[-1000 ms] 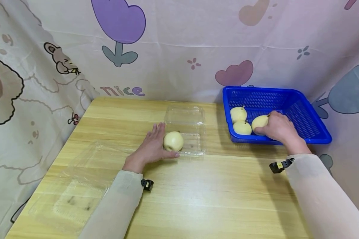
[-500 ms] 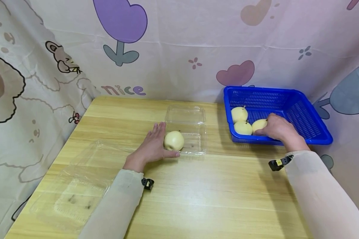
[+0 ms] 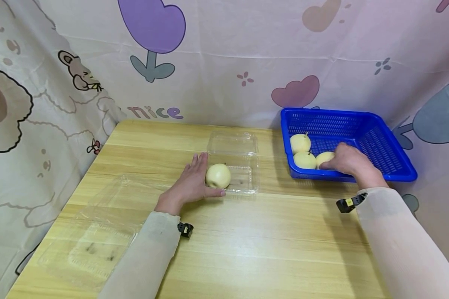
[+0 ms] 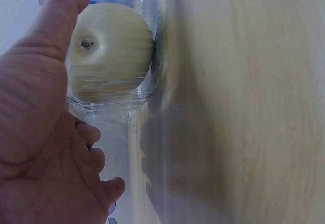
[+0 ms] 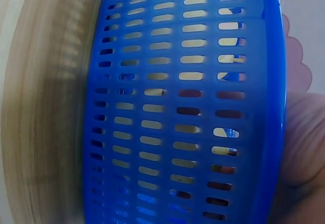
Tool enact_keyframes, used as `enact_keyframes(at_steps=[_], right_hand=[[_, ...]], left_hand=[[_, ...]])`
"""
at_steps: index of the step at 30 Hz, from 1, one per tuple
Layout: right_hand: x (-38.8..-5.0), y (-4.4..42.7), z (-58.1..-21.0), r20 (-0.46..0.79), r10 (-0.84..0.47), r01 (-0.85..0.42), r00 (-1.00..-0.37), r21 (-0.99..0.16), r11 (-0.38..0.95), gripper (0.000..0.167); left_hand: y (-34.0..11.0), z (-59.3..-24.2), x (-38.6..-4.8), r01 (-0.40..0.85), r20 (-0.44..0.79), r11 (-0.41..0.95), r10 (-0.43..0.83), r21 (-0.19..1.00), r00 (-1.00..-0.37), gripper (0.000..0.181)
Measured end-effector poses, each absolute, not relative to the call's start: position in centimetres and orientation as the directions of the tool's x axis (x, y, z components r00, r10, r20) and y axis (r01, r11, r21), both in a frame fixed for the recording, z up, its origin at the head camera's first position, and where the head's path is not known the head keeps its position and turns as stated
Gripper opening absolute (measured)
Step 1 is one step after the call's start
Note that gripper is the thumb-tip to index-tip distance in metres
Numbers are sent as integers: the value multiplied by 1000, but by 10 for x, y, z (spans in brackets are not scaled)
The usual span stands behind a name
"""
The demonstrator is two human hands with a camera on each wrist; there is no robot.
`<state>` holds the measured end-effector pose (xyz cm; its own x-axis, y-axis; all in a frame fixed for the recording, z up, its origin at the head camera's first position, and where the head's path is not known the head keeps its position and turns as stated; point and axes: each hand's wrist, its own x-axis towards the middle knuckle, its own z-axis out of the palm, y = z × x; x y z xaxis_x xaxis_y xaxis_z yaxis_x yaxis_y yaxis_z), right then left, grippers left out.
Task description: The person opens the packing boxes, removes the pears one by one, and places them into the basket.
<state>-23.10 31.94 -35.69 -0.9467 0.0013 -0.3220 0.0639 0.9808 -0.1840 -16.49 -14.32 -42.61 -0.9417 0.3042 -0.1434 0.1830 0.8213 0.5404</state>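
In the head view, a pale yellow pear (image 3: 218,176) sits at the left end of a small clear plastic clamshell box (image 3: 243,192), its lid folded back. My left hand (image 3: 188,182) rests against the box's left side, fingers straight and thumb stretched along the front wall. The left wrist view shows this pear (image 4: 111,51) through the clear wall. Inside the blue basket (image 3: 394,166), my right hand (image 3: 349,160) grips another pear (image 3: 324,158), partly covered by the fingers. Two more pears, one behind (image 3: 300,143) and one in front (image 3: 304,160), lie left of it.
A larger clear plastic box (image 3: 101,245) lies opened at the table's left, partly behind my left sleeve (image 3: 142,253). A printed curtain (image 3: 220,62) hangs behind the wooden table (image 3: 262,241). The basket's slotted wall (image 5: 172,102) fills the right wrist view.
My right hand and the pear in its grip have shifted slightly toward the basket's near wall. The left hand and the small box stay in place.
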Motion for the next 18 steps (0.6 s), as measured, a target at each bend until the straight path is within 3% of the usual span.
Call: enact_keyframes(at_steps=[11, 18], right_hand=[[-231, 319, -356, -357, 46, 108, -933, -156, 982, 103], [-231, 320, -356, -356, 31, 97, -934, -168, 981, 84]], left_hand=[[-142, -425, -164, 175, -149, 822, 299, 542, -943, 145], [-142, -426, -165, 171, -149, 824, 294, 539, -944, 144]])
